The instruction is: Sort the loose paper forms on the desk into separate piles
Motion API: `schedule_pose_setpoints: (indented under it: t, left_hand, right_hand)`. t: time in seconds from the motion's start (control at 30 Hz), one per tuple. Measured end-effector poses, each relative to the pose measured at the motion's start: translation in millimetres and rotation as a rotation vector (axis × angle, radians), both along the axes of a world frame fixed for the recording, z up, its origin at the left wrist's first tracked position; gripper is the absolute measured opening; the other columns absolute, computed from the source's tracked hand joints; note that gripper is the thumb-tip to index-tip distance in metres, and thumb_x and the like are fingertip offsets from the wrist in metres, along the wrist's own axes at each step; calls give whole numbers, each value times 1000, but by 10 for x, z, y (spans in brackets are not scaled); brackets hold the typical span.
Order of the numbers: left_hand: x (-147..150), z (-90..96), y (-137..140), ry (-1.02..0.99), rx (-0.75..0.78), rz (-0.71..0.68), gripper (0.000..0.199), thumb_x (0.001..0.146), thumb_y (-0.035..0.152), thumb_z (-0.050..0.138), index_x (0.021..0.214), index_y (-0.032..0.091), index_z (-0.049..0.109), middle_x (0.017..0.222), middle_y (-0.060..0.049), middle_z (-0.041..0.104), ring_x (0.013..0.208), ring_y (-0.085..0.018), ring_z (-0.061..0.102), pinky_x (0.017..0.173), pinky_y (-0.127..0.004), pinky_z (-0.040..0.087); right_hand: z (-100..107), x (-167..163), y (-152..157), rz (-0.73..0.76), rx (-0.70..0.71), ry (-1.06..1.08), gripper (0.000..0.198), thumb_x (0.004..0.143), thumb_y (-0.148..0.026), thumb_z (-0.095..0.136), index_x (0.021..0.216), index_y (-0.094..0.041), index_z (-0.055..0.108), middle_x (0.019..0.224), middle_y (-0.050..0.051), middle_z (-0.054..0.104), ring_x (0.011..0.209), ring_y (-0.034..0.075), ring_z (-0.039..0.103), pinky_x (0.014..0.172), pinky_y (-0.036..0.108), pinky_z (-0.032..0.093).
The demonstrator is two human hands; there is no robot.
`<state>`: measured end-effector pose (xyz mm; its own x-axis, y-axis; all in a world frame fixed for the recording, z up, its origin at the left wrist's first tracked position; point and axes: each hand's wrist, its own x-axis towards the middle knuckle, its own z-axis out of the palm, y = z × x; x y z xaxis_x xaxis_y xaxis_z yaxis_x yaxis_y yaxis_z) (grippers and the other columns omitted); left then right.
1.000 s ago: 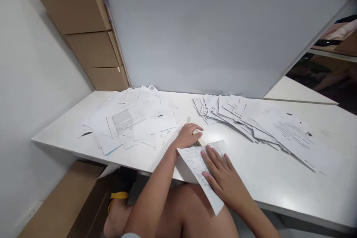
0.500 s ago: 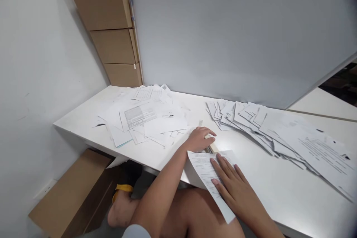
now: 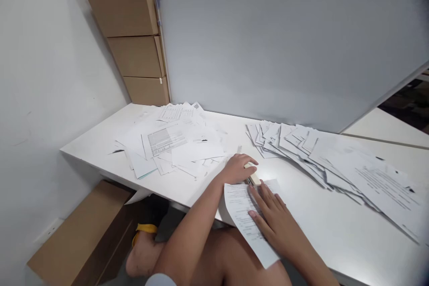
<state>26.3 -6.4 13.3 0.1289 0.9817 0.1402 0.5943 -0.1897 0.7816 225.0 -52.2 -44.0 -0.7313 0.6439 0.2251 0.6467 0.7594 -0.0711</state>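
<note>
My left hand (image 3: pixel 238 168) is wrapped round a cream-coloured stapler (image 3: pixel 253 176) that lies on the table, its front end pointing towards me. Just below it, a printed sheet of paper (image 3: pixel 243 214) has its upper edge at the stapler's front end; whether the edge is between the jaws I cannot tell. The sheet's lower part hangs over the table's front edge, and its left side curls up. My right hand (image 3: pixel 273 219) lies flat on the sheet, fingers spread, with the fingertips close to the stapler.
Loose papers (image 3: pixel 197 143) lie spread over the left of the white table (image 3: pixel 214 190). A fanned row of sheets (image 3: pixel 335 161) covers the right. Behind stand a whiteboard (image 3: pixel 268 53) and stacked cardboard boxes (image 3: pixel 137 56). An open carton (image 3: pixel 83 232) stands below the table, at left.
My right hand has slid slightly left with the sheet, closer to the stapler. More of the stapler's top shows now. My left hand keeps its hold.
</note>
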Motion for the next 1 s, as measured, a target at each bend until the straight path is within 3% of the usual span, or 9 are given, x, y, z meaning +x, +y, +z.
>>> schedule_pose_setpoints:
  t: [0.47,1.0]
  left_hand:
    - [-2,-14,54,-48,62,1,25,86,28,48,105,24,63,117,-2,61,121,-21,44,104,-33,35]
    - [10,110,13,-108,-16,12,24,87,29,47,106,25,62,120,-2,58,121,-21,44,105,-35,35]
  right_hand:
    - [187,-56,-56,-76,-134,-42,58,98,-47,28,151,-28,18,158,8,11,144,26,13,114,52,24]
    - [344,-126,4,-67,-244,-53,61,97,-52,23,151,-25,18,157,9,15,145,26,7,115,52,18]
